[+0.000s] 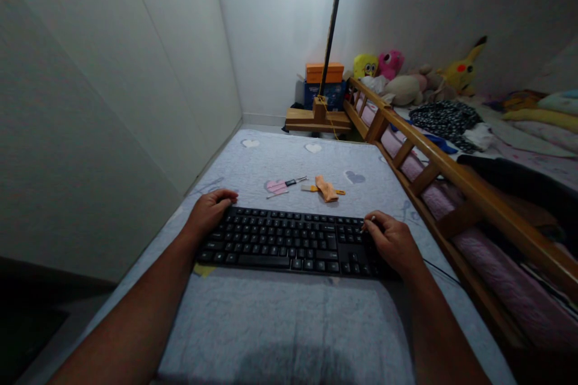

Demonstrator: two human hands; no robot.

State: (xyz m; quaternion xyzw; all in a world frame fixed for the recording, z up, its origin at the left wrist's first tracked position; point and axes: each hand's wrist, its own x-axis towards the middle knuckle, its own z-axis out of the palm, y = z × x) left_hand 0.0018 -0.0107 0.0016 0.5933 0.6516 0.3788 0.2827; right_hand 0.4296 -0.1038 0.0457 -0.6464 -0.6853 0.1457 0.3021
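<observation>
A black keyboard lies flat on the light blue bedsheet in front of me. My left hand grips its upper left corner, fingers bent around the edge. Over the number pad side, my right hand pinches a thin white stick, apparently a cotton swab; its lower end is near the keys. Beyond the keyboard lies another cotton swab. Close to it is a small tool with a black grip and metal prongs. An orange cloth lies across a yellow-handled brush.
A wooden bed rail runs along the right, with plush toys and clothes behind it. White wardrobe doors stand at the left. At the far end are a wooden stand base with a dark pole and an orange box.
</observation>
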